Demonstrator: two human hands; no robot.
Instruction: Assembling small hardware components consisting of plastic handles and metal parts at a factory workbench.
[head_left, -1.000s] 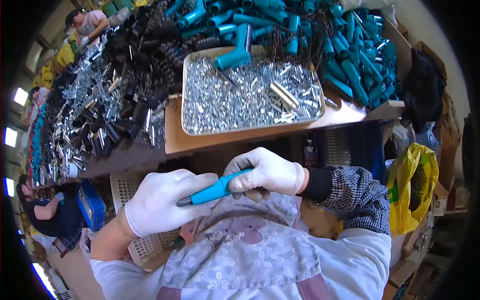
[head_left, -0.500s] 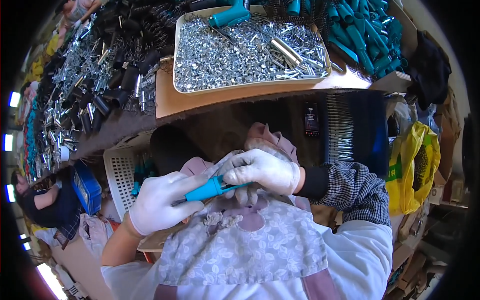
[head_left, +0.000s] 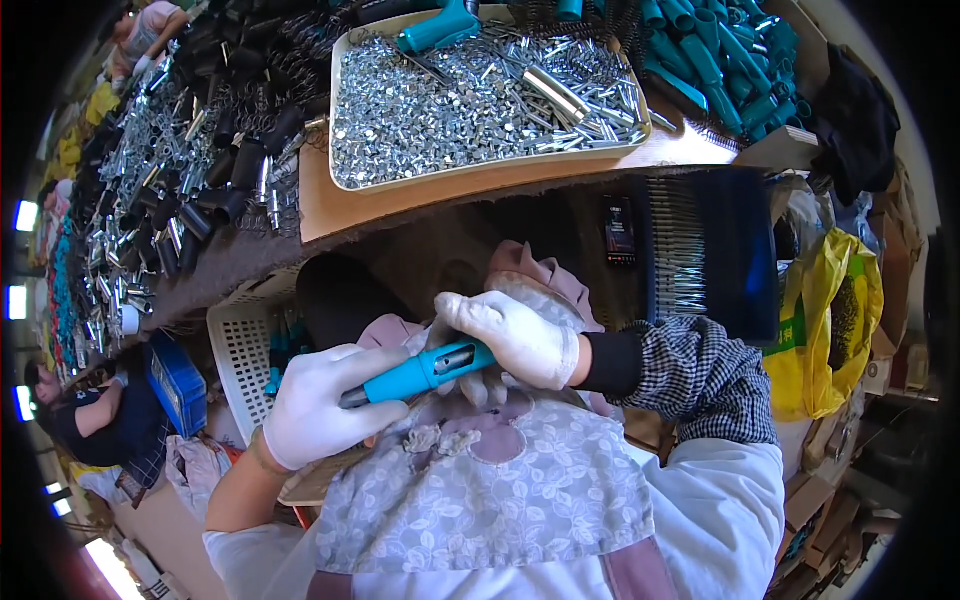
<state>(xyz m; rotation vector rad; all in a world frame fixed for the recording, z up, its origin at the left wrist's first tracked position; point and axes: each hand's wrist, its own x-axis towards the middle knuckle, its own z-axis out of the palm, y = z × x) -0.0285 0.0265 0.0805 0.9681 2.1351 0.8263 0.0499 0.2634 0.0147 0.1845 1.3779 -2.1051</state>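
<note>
In front of my lap, a teal plastic tool handle (head_left: 425, 370) with a dark slot in its upper side lies slantwise between my white-gloved hands. My left hand (head_left: 325, 400) is closed round its left end, fingers above and thumb below. Against the right end is my right hand (head_left: 515, 335), its thumb side raised over the slot and other fingertips showing underneath. My right palm hides that end of the handle. Beyond my hands, a white tray (head_left: 345, 180) of small shiny metal pieces and pins stands on the workbench.
Black sleeves, springs and metal parts (head_left: 200, 190) cover the bench's left side; teal housings (head_left: 715, 60) are heaped at the right. A dark blue bin of long pins (head_left: 680, 250) sits beside a phone (head_left: 619, 230). A white basket (head_left: 238, 350) stands left, a yellow bag (head_left: 820, 330) right.
The handle has turned so its slot now faces up, and more of it shows. My right hand has lifted and shifted slightly left, its thumb rising off the handle. The whole view has shifted slightly.
</note>
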